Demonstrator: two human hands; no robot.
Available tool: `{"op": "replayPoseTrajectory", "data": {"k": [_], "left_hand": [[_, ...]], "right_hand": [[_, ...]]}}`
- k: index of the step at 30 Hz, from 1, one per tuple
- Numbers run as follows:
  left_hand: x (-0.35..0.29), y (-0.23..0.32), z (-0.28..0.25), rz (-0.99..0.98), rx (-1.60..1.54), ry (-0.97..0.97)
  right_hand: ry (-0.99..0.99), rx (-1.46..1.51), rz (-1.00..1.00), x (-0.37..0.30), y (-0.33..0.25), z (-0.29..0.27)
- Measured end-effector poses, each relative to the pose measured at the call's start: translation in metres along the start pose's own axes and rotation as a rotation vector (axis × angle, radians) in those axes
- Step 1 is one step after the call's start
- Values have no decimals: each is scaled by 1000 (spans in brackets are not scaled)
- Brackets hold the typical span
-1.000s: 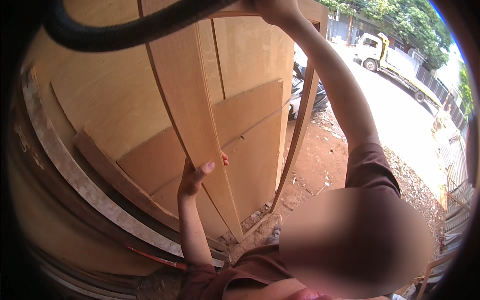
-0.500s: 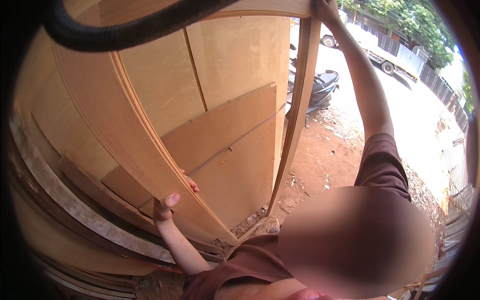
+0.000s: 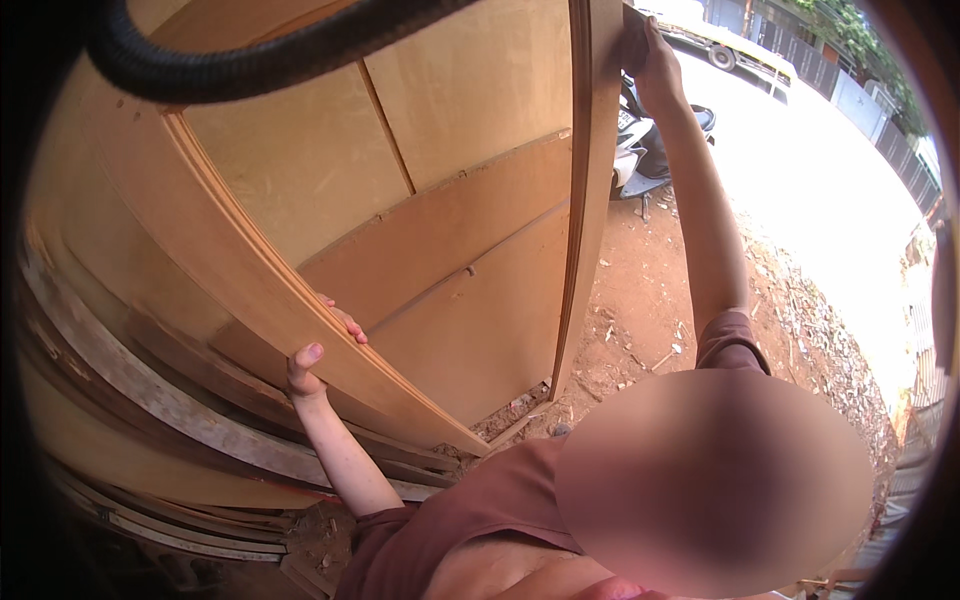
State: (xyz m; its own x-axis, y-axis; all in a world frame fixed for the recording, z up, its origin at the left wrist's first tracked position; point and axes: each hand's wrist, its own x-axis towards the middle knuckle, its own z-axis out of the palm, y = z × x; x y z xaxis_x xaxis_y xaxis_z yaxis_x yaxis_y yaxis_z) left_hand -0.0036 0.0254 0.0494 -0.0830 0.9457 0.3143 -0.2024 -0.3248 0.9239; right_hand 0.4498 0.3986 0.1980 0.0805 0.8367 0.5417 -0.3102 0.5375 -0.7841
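A pale wooden door frame (image 3: 592, 180) stands upright before me, its two long posts running down to the ground. My left hand (image 3: 306, 372) is closed round the left post (image 3: 235, 265), thumb on the near face and fingertips showing over the inner edge. At the upper part of the right post, my right hand (image 3: 662, 82) is closed on a small dark pad (image 3: 634, 42), which lies against the post's outer side. What exactly the pad is cannot be made out.
Large plywood panels (image 3: 480, 90) lean behind the frame, with a browner board (image 3: 480, 330) low among them. Curved-looking planks (image 3: 200, 420) stack at left. A motorcycle (image 3: 650, 160) and truck (image 3: 740, 50) stand beyond. A black hose-like tube (image 3: 280, 60) crosses the top.
My right hand has come down from the frame's top corner along the right post. The view has shifted, and the frame's top bar shows less. My left hand keeps its grip.
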Motion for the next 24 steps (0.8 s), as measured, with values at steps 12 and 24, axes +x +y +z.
{"op": "replayPoseTrajectory", "data": {"k": [12, 24], "left_hand": [[3, -13, -32, 81, -76, -5], [22, 13, 13, 601, 573, 640]], "right_hand": [[189, -132, -82, -159, 177, 6], [252, 72, 172, -193, 229, -15]]}}
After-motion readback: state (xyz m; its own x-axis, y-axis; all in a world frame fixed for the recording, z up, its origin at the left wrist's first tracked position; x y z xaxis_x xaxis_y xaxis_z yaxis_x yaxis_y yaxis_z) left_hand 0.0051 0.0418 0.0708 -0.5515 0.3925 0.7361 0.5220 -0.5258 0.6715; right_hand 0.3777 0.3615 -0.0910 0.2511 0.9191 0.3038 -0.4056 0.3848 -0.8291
